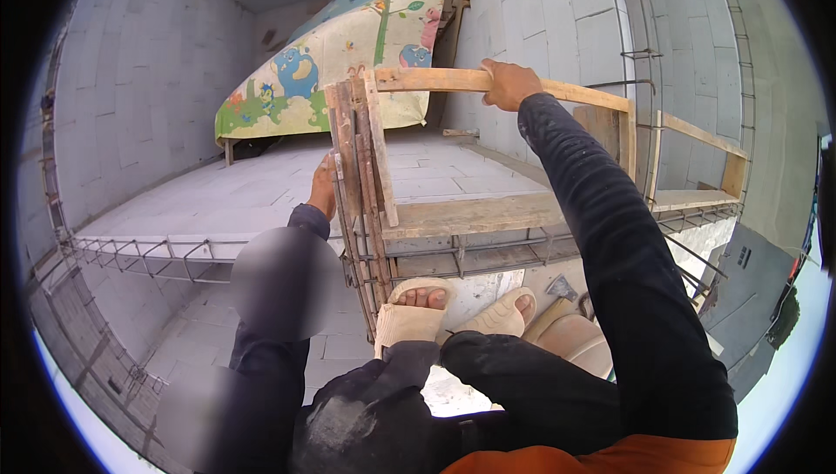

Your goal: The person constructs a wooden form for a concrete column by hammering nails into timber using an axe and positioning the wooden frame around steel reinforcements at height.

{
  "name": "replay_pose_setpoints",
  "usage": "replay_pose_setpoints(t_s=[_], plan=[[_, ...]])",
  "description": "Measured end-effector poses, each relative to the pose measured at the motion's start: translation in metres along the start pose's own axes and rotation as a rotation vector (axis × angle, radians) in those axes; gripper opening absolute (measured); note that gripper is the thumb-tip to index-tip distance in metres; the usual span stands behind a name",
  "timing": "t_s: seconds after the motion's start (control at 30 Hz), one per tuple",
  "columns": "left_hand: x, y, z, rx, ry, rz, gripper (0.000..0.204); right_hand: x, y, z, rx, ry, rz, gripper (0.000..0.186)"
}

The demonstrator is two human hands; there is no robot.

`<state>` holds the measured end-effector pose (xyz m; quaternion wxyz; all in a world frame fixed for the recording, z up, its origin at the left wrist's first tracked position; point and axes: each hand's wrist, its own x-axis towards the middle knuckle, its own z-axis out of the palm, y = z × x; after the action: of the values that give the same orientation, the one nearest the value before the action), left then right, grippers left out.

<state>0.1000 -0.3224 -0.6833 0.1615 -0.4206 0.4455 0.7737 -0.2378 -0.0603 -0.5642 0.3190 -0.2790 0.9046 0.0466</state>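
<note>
My right hand (509,84) is closed over the top rail of a pale wooden frame (416,79). To its lower left, my left hand (321,182) is closed on the left side of an upright bundle of worn wooden strips (357,169) against the frame's left end. A wide board (470,213) forms the frame's lower part, above a rebar cage (466,254). My feet in cream slides (414,322) are just below the frame.
A cartoon-printed mat (266,113) drapes behind. Pale block walls (122,91) surround a drop at left. Rebar (165,256) runs along the ledge; another wooden frame (697,134) stands right. A trowel (559,287) and bucket (579,343) sit by my right foot.
</note>
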Motion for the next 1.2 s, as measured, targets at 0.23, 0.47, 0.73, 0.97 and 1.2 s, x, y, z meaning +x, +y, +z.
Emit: replay_pose_setpoints(t_s=[0.23, 0.47, 0.73, 0.97, 1.2], plan=[[-0.008, 0.024, -0.029, 0.106, -0.016, -0.168, 0.074, -0.004, -0.006, -0.007, 0.040, 0.082, 0.001, 0.042], [-0.035, 0.104, 0.013, 0.150, 0.052, -0.034, 0.113, -0.004, 0.000, 0.005, 0.065, 0.122, -0.043, 0.046], [-0.028, 0.172, 0.099, 1.060, 0.311, 0.376, 0.081, -0.001, -0.008, 0.002, 0.041, 0.137, -0.051, 0.039], [-0.008, 0.183, 0.102, 1.065, 0.123, 0.229, 0.043, 0.002, -0.001, 0.006, -0.001, 0.145, -0.068, 0.039], [0.012, 0.179, 0.111, 1.489, 0.284, 0.392, 0.056, -0.010, 0.008, -0.007, -0.040, 0.172, -0.106, 0.043]])
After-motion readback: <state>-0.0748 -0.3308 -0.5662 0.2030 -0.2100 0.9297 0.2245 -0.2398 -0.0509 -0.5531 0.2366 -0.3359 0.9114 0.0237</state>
